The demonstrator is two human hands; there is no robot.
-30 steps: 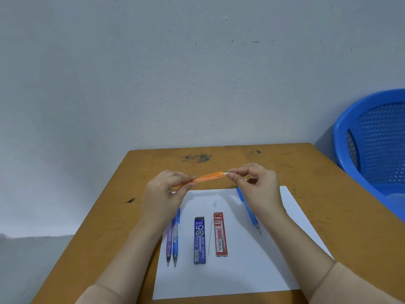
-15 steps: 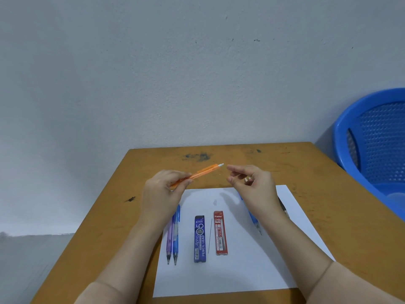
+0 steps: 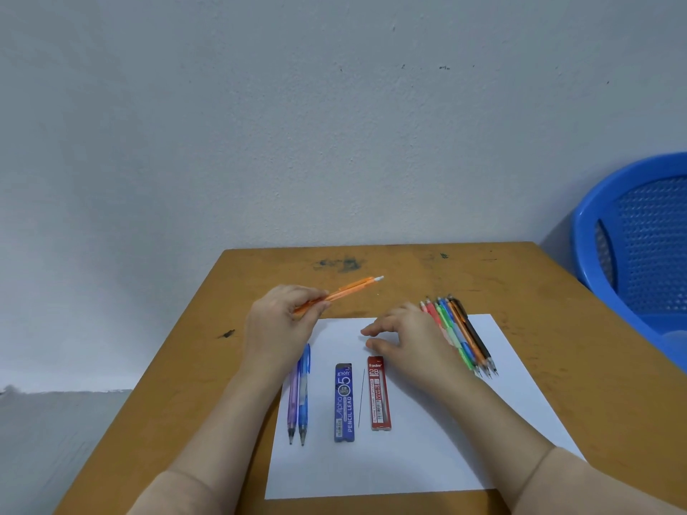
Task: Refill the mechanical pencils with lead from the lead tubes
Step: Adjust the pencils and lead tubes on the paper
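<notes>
Over bench (image 3: 539, 284): left hand (image 3: 282, 323) grips orange pencil (image 3: 347, 291); right hand (image 3: 407, 340) slack-fingered, empty, near red tube (image 3: 379, 395). Risk: loose lead (image 3: 361, 397) beside it, thin, may snap if pinched hard

One white sheet (image 3: 427, 462) bears two lead tubes (image 3: 344, 403) with one loose lead (image 3: 361, 397) between them. Two pencils (image 3: 304, 388) lie at the sheet's left edge, about five bunched pencils (image 3: 461, 336) at its right edge, and one orange pencil (image 3: 349, 289) is above it.

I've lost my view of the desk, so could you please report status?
Left hand grips orange pencil, off the table. Right hand open, by red lead tube. Loose lead beside it; nothing blocking.
</notes>
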